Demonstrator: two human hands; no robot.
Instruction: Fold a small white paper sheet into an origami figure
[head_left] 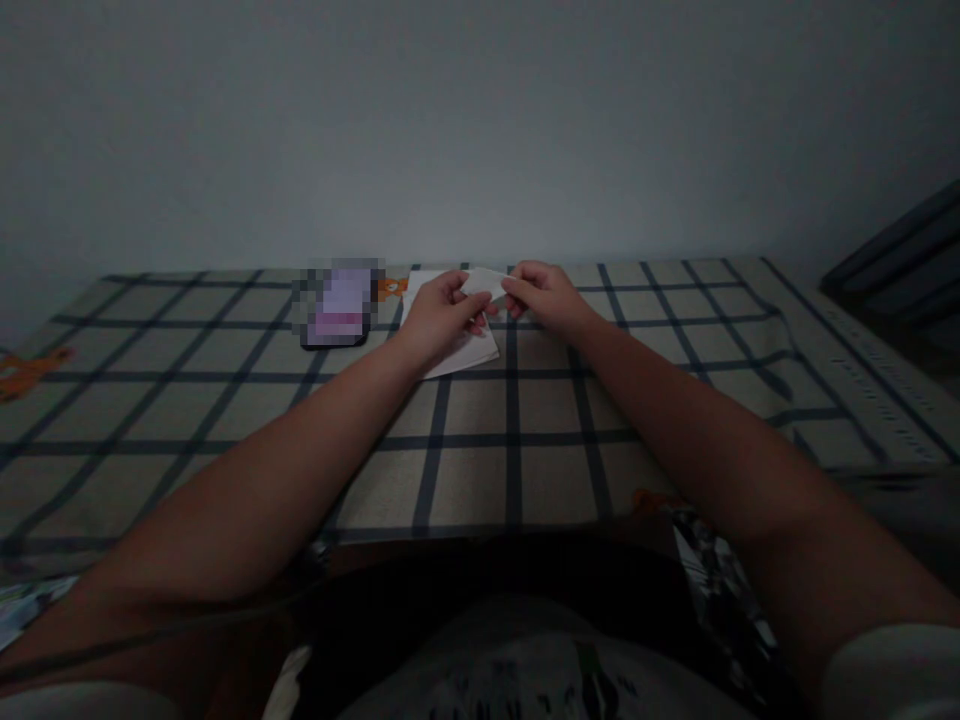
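In the head view, the left hand (444,312) and right hand (546,297) pinch a small piece of paper (489,282) between thumbs and fingers, over the checked tablecloth (472,480). White sheets (466,354) lie beneath the left hand; a pixelated phone (341,305) lies nearby.

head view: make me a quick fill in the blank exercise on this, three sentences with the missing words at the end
1. The small paper between the left hand and the right hand is ____ in colour.
2. Of the two hands, the ____ one is farther from the phone.
3. The larger paper lies on the tablecloth partly beneath the ____ hand.

Missing words: white; right; left
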